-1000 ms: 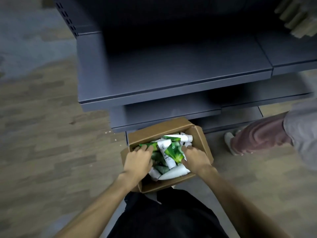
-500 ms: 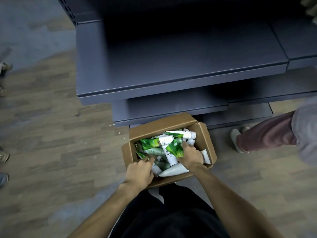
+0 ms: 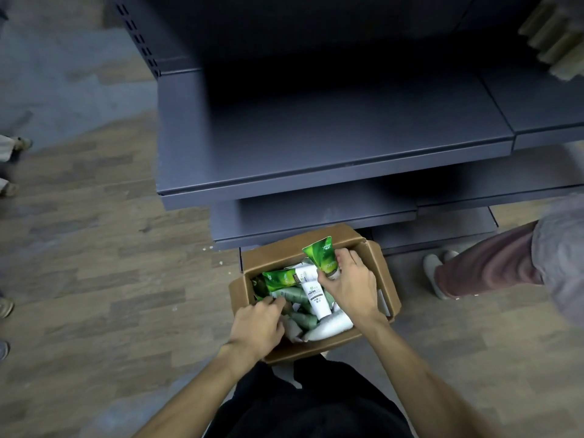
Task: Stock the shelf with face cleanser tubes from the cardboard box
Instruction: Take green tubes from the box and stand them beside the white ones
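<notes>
An open cardboard box [image 3: 384,273] sits on the floor against the foot of the dark grey shelf unit [image 3: 331,147]. Several green and white face cleanser tubes [image 3: 313,292] lie jumbled inside it. My right hand [image 3: 350,286] grips one green tube [image 3: 322,254] and holds it raised, its flat end pointing up toward the shelf. My left hand [image 3: 259,320] reaches into the box's near left corner, fingers curled down among the tubes; whether it holds one is hidden. The shelf boards above the box are bare.
Another person's leg [image 3: 483,263] in reddish trousers and a light shoe [image 3: 434,273] stands just right of the box. Shoes of other people [image 3: 6,306] show at the left edge. Pale objects [image 3: 559,42] sit on the upper right shelf. Wood-pattern floor lies to the left.
My right hand has closed on a green tube and lifted it out of the pile. My left hand has drawn back to the box's near left corner.
</notes>
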Motion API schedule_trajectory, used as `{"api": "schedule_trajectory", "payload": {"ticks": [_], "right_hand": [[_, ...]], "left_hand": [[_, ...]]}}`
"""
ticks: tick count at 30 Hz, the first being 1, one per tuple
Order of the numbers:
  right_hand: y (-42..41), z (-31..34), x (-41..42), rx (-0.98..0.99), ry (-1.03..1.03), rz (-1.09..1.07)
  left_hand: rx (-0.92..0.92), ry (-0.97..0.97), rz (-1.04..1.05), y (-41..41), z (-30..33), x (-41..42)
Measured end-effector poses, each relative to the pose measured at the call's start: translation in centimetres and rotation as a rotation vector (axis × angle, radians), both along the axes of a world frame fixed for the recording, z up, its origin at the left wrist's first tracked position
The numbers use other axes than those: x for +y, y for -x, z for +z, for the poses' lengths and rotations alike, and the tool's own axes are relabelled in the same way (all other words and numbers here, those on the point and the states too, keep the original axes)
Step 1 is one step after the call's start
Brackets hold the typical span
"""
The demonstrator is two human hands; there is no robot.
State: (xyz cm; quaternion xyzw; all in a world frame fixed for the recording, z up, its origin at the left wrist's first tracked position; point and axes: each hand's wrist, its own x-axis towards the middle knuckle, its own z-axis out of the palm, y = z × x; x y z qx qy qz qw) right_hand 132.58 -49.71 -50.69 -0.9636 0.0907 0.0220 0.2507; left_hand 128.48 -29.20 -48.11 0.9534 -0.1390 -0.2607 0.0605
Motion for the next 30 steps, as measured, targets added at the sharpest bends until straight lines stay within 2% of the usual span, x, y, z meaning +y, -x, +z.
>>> {"api": "schedule_trajectory", "payload": {"ticks": [4,9,15,21,25,30], "right_hand": [[-1.1,3.7,1.4,-0.171,-0.047,0.012],[-2.8,10.1,3.5,-0.267,-0.110,0.000],[-5.5,20.7,6.7,-0.472,-0.179,0.084],[-7.4,32.7,9.1,-0.674,-0.175,0.164],[-8.8,39.1,10.6,-0.812,-0.184,0.173],[-11.6,44.4,12.6,-0.882,-0.165,0.160]], "left_hand": [[-0.038,0.012,0.012,-0.6,0.9,0.7],[-0.144,-0.004,0.061,-3.9,4.3,2.4],[-0.560,0.049,0.110,-11.3,17.1,4.8],[-0.950,0.021,0.070,-12.1,30.1,6.8],[-1.131,0.044,0.073,-12.0,35.7,7.8],[-1.202,-0.005,0.106,-13.4,39.2,8.5]]}}
